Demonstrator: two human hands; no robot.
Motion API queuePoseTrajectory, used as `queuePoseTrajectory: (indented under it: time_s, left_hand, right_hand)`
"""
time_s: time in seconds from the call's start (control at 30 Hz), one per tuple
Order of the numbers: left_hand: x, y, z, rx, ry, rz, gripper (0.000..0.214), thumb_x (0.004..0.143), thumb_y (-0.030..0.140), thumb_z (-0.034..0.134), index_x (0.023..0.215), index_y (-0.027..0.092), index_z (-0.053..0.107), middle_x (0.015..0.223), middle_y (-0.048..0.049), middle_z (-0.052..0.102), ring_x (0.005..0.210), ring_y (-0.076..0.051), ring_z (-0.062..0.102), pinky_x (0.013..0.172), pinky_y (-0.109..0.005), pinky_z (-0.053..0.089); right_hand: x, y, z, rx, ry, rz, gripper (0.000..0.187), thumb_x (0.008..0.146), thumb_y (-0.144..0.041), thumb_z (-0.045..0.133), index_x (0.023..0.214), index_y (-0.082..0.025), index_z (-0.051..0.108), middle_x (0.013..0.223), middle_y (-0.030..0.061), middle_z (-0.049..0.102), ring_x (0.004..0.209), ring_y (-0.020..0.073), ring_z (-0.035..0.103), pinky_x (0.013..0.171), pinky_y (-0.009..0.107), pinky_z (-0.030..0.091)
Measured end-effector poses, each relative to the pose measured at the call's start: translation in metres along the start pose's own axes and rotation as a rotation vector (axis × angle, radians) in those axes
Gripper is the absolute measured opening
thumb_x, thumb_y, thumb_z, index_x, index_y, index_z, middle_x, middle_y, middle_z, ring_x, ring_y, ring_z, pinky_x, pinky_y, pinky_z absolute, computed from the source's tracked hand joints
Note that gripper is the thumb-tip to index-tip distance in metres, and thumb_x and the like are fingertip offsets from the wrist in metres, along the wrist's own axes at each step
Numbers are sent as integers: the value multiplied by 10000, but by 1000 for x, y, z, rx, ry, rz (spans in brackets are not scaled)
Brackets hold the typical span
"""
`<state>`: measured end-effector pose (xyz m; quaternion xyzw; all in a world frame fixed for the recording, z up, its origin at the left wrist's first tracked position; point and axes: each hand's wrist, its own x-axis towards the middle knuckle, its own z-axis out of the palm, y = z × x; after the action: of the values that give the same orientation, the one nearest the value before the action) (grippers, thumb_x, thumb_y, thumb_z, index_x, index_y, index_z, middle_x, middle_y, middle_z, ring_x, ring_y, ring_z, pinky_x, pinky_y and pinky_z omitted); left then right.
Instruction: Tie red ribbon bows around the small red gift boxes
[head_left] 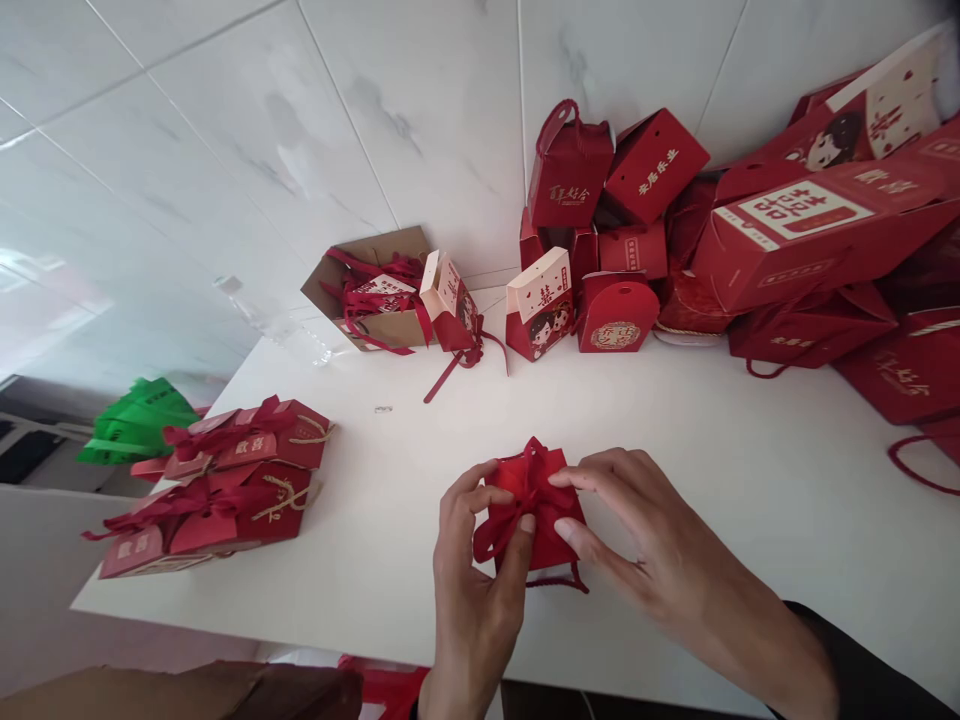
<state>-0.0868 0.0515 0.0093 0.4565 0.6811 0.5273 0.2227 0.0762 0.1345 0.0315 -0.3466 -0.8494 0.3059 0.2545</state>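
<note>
A small red gift box [551,545] stands on the white table in front of me, seen from above. A dark red ribbon bow [531,488] is tied across its top, and a red cord handle [562,580] sticks out at its near side. My left hand [480,560] presses its thumb near the knot, with its bent index finger on the left loop. From the right, my right hand [637,530] curves thumb and index finger around the bow's right side, fingertips at ribbon and box. What lies between those fingertips is partly hidden.
Two red boxes with ribbon bows [225,510] lie at the table's left. An open cardboard box [397,325] of ribbons stands near the wall, beside a small ribboned box [450,300]. Several red gift boxes [619,310] pile up at the back right. A green bag [142,420] is far left.
</note>
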Motion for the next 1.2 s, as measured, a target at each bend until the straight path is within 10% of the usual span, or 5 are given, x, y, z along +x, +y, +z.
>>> queuePoseTrajectory:
  time_s: [0.27,0.43,0.77,1.2]
  left_hand:
    - [2,1,-3,95,-48,84,147,971,281,640,1109,286,689,1373,-84,588,1316,-261,571,992,-412,561]
    - [6,-3,-1,124,-33,100,94,976,272,633,1029,263,710,1315,-92,618,1275,-257,602,972,-409,578]
    - [-9,2,2,53,-44,101,112,952,218,641,995,286,720,1349,-68,593,1271,-254,594,950,-384,585]
    - [-26,4,4,38,14,32,135,936,281,675,1071,278,665,1328,-84,601,1264,-276,585,968,-425,545]
  right_hand:
    - [27,9,-1,90,22,10,294,1061,-264,421,1310,-246,577,1262,114,623,1241,271,557,1053,542,483]
    - [42,15,5,125,-35,36,156,1025,-277,503,1039,-252,656,1220,99,649,1254,275,579,1019,514,533]
    - [11,3,-8,126,-64,23,345,1071,-299,408,1403,-301,502,1398,85,571,1354,242,502,1071,500,509]
    - [-23,0,-9,0,-49,36,67,995,-345,604,1030,-295,575,1074,58,583,1044,269,573,865,468,527]
